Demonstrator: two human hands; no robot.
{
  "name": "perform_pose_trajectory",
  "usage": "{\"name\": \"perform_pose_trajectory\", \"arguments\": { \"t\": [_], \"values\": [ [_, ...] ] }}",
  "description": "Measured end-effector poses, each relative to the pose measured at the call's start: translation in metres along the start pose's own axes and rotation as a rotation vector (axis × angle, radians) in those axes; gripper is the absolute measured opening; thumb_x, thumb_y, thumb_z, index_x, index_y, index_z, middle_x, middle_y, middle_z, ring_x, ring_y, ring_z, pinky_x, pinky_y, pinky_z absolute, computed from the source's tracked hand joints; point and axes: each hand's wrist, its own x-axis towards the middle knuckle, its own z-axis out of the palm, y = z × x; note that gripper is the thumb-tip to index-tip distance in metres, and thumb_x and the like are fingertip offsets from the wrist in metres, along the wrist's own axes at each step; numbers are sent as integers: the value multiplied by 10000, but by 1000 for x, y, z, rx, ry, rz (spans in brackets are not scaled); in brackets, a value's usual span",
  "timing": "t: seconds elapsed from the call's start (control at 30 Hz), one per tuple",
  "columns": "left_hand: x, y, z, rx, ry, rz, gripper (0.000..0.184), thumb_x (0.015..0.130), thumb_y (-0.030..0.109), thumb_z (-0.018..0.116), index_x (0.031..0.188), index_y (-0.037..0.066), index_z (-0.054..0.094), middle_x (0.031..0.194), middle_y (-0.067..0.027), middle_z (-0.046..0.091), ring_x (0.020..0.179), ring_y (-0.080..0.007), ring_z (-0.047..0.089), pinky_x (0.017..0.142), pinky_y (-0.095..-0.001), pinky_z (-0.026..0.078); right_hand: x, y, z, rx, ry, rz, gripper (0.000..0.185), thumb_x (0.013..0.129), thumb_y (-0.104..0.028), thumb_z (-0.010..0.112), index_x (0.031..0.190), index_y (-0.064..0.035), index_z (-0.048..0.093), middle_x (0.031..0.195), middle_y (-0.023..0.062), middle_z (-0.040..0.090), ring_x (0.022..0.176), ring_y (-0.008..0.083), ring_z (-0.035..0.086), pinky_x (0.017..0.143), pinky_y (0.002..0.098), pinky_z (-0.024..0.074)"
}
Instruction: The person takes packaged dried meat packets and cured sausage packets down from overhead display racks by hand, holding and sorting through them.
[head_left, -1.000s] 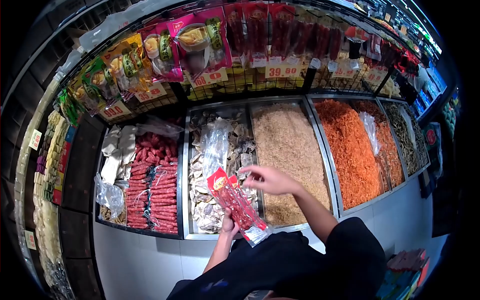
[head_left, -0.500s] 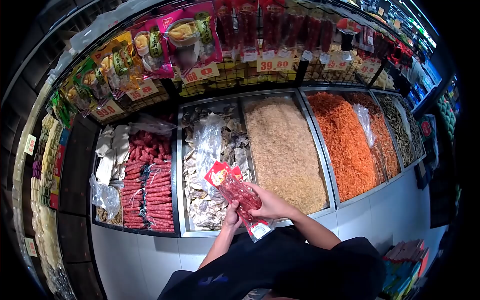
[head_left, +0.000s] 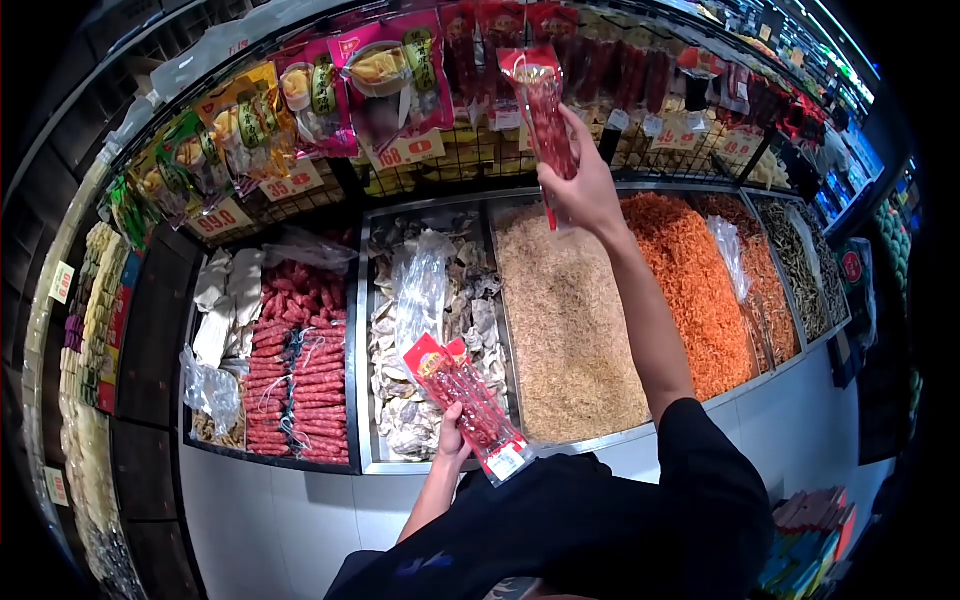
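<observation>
1. Upper centre: long red-and-clear plastic sausage packet [head_left: 548,118], gripped in my right hand [head_left: 588,192]; I judge it light, slick-filmed, firm inside, best held mid-length.
2. Lower centre: similar red-topped packets [head_left: 466,393], gripped near mid-length by my left hand [head_left: 452,437].
3. Writing: I read "168" on a cream price card [head_left: 408,150]; lower packets' white label [head_left: 507,462] illegible.

The person's right hand [head_left: 590,195] held a red packet [head_left: 546,115] up in front of the hanging packets [head_left: 635,80], slightly tilted. The left hand [head_left: 453,436] gripped more red packets [head_left: 470,400] near a bin [head_left: 395,467] of pale dried pieces [head_left: 400,412]. Red sausages [head_left: 320,385] lay left of it, orange flakes [head_left: 695,310] farther right.
</observation>
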Motion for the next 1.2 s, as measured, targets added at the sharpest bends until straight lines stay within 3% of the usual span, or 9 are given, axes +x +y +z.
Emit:
{"name": "perform_pose_trajectory", "arguments": {
  "t": [0.07, 0.13, 0.2, 0.37, 0.43, 0.57, 0.67, 0.73, 1.2],
  "values": [
    [-1, 1, -1, -6, 8, 36, 810, 853, 489, 632, 1428, -7, 351, 1360, -190, 512, 1174, -321, 572, 996, -503, 479, 30, 3, -1, -32, 76, -46, 765, 804, -211, 660, 1475, -110, 306, 1013, 146, 697, 876, 256, 696, 833, 369, 534],
    [-3, 4, 6, -11, 14, 47, 808, 853, 482, 634, 1429, -8, 349, 1374, -185, 503, 1182, -317, 568, 995, -503, 479, 49, 0, -2, -30, 100, -63, 768, 806, -238, 671, 1473, -113, 310, 1000, 163, 698, 888, 281, 693, 834, 386, 534],
    [-3, 6, 8, -17, 21, 61, 806, 854, 475, 636, 1429, -9, 347, 1387, -180, 494, 1189, -313, 564, 995, -504, 480, 61, -1, -3, -132, 92, -82, 736, 843, -235, 665, 1482, -137, 315, 1151, 170, 664, 980, 251, 683, 890, 373, 518],
    [-4, 5, 6, -36, 30, 66, 814, 854, 474, 640, 1433, -11, 337, 1408, -161, 483, 1219, -313, 545, 1001, -505, 476, 46, -10, -5, -114, 74, -89, 733, 841, -223, 648, 1487, -145, 311, 1170, 174, 657, 1007, 271, 677, 911, 390, 518],
    [-5, 5, 5, -26, 40, 79, 819, 854, 479, 640, 1435, -10, 335, 1410, -157, 481, 1214, -314, 548, 1001, -504, 476, 37, -11, -5, -84, 69, -112, 740, 798, -238, 648, 1459, -116, 338, 1031, 182, 692, 909, 316, 692, 851, 397, 534],
    [-7, 8, 12, -10, 42, 83, 823, 857, 484, 636, 1438, -13, 333, 1402, -166, 486, 1202, -320, 555, 992, -506, 481, 37, -16, -10, -77, 88, -115, 752, 789, -245, 656, 1460, -118, 341, 1031, 182, 694, 918, 317, 693, 858, 396, 536],
    [-5, 6, 0, -26, -33, 11, 819, 861, 478, 633, 1436, -22, 333, 1389, -181, 492, 1224, -325, 541, 991, -512, 484, 50, -12, -15, -113, 76, -100, 755, 819, -240, 657, 1488, -177, 313, 1122, 177, 676, 1007, 286, 681, 914, 408, 524],
    [-5, 7, 4, -31, -48, 11, 819, 863, 478, 630, 1432, -31, 333, 1379, -193, 496, 1245, -328, 527, 997, -513, 483, 57, -6, -14, -146, 106, -120, 771, 777, -283, 656, 1463, -118, 344, 1010, 189, 697, 913, 328, 691, 855, 402, 536],
    [-9, 1, 8, -24, -44, 20, 803, 858, 470, 641, 1437, 7, 333, 1387, -169, 490, 1268, -324, 507, 998, -523, 482, 89, 16, 1, -223, 78, -93, 792, 783, -317, 655, 1478, -115, 334, 982, 208, 694, 873, 330, 693, 820, 405, 534]
  ]
}}
